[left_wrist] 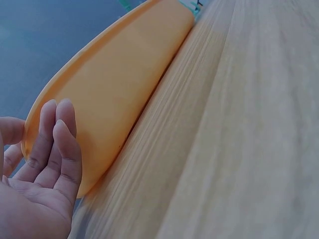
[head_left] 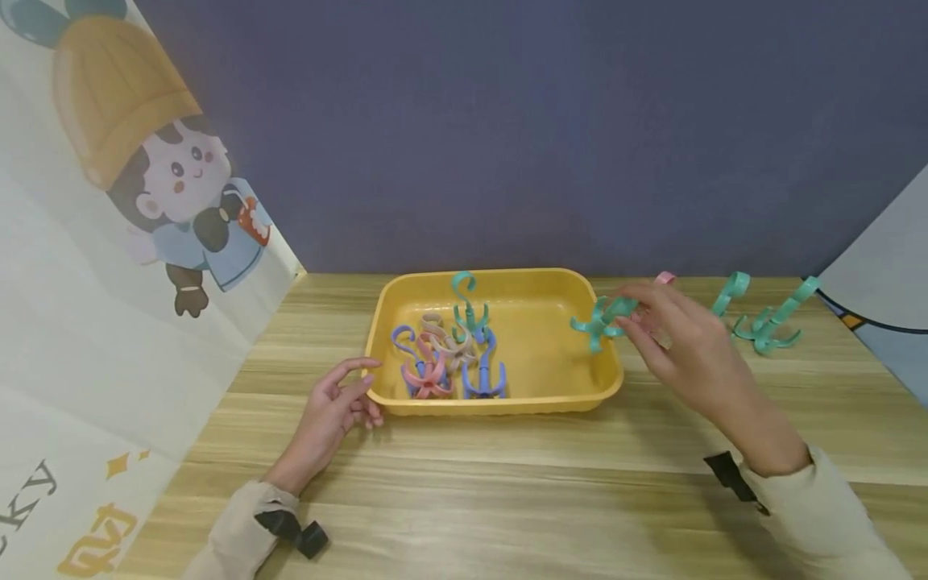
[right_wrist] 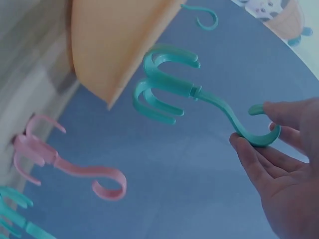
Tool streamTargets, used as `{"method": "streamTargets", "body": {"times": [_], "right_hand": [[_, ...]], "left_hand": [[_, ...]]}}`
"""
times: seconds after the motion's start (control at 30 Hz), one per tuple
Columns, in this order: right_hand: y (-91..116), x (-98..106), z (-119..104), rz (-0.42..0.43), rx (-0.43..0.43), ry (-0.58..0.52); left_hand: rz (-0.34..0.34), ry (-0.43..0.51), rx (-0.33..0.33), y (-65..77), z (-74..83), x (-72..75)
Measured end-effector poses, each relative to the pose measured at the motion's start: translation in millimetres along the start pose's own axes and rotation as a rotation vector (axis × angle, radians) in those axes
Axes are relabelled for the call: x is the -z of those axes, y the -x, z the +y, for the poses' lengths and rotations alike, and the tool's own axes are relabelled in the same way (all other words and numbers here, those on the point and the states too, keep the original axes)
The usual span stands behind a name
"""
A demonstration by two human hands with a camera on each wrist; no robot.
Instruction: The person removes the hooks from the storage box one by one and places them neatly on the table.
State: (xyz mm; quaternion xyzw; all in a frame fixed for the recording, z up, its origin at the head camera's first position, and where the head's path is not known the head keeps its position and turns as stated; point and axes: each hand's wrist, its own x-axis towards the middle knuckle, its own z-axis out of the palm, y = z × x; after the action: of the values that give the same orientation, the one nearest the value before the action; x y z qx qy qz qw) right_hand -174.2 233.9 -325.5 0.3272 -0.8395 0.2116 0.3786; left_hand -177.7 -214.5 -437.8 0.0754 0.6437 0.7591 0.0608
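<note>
My right hand (head_left: 689, 346) pinches the curled end of a green four-pronged hook (right_wrist: 169, 82), whose prongs hang over the right end of a yellow tray (head_left: 551, 401). At the tray's front left corner, my left hand (head_left: 329, 415) grips the rim, with several fingers (left_wrist: 70, 149) against the outer wall. Inside the tray, mostly on the left, lie a green hook (head_left: 470, 314), a pink hook (head_left: 429, 379), blue hooks (head_left: 484, 374) and beige hooks (head_left: 453, 342), partly overlapping.
Right of the tray, on the wooden table (head_left: 464, 491), stand a pink hook (right_wrist: 75, 169) and green hooks (head_left: 776, 322). My right hand partly hides them in the head view. A dark blue panel (head_left: 507, 137) rises behind the tray. A black cable (head_left: 877, 322) runs at far right.
</note>
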Motion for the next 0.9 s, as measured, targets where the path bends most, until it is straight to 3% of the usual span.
{"method": "streamTargets", "body": {"times": [0.17,0.47,0.67,0.9], "right_hand": [[-2.7,14.5,2.3,0.020,-0.035,0.023],[1.9,32.3,10.8,-0.050,-0.107,0.105],[3.7,37.5,18.1,-0.146,-0.155,0.137],[4.5,43.7,26.8,-0.309,-0.313,0.128]], "left_hand": [[0.002,-0.002,0.003,0.7,0.9,0.3],[-0.007,-0.005,0.001,1.0,1.4,-0.1],[-0.015,-0.010,-0.003,0.4,1.1,0.1],[-0.012,-0.032,-0.003,0.7,0.1,2.0]]}}
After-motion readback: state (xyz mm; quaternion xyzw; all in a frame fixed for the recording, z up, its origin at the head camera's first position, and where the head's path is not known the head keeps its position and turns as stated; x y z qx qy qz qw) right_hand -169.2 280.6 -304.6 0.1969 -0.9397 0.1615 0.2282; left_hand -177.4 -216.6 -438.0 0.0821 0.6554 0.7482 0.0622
